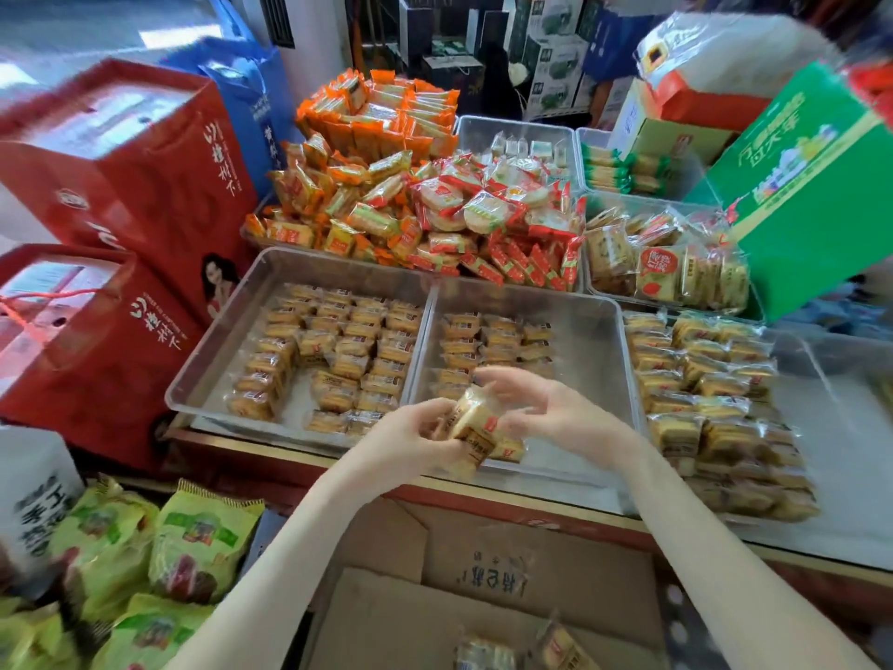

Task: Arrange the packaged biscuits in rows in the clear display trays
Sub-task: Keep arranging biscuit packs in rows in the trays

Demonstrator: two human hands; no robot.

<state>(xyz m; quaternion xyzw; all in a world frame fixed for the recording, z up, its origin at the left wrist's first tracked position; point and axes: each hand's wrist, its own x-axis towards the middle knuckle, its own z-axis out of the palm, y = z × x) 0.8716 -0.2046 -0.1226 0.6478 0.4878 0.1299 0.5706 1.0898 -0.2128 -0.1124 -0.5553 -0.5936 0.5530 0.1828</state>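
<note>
While the cardboard box (pixel 483 597) nearest the camera shows only a couple of loose packets (pixel 488 652) in its bottom, the work looks roughly half done.

Hands, above the near edge of the desk (pixel 531 510):
- Left hand (pixel 415 437): grip clamped round a small stack of biscuit packets (pixel 476 427), held over the near rim of the middle tray (pixel 589 340).
- Right hand (pixel 546 408): just beside the stack, grip apart, fingers spread and loosely bent. Motion blur hides whether its fingertips touch the top packet.

Clear trays, side by side:
- Left tray (pixel 217 331): mostly filled in rows. One bare patch sits near the middle and the near rows look ragged.
- Middle tray: one block of rows in the far-left part only. The right side and the near strip are bare plastic.
- Right tray (pixel 831 427): packets stacked in rows from near to far, and I judge it done.

Judgement: one tray finished, one close to finished, one barely begun. Left to do is to fill the middle tray, starting with the held stack, and to close the gap in the left tray.

Farther back, heaps of orange packets (pixel 377 137) and red packets (pixel 497 220) lie piled rather than rowed. They may still need sorting.
</note>
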